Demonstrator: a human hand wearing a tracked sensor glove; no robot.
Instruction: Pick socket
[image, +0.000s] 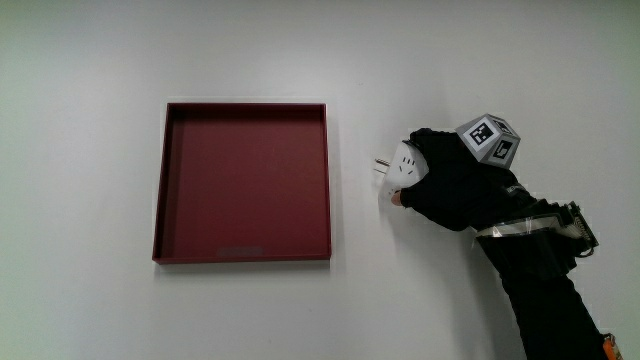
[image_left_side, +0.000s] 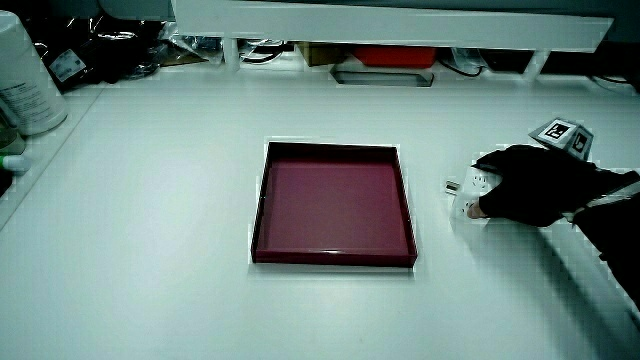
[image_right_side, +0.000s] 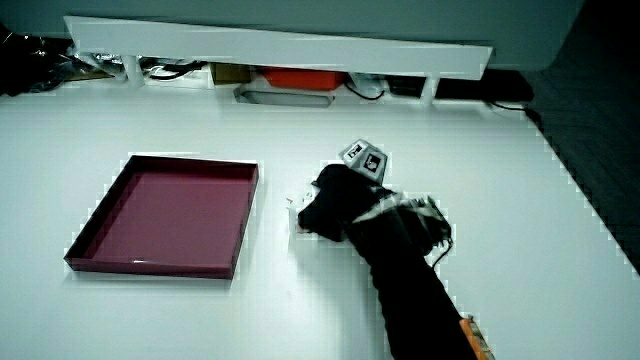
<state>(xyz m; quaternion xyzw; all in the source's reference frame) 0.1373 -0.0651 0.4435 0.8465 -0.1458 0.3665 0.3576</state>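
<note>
step: grasp | hand (image: 450, 180) lies over the white socket (image: 403, 168) on the desk (image: 80, 60), fingers curled around it, beside the red tray (image: 325, 180) | next: judged, lift it straight up

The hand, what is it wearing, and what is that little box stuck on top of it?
The hand wears a black glove, and a black sleeve covers the forearm. On the back of the glove sits a small grey cube with black-and-white square patterns on its faces. A pale strap crosses the wrist, with a small dark device beside it.
</note>
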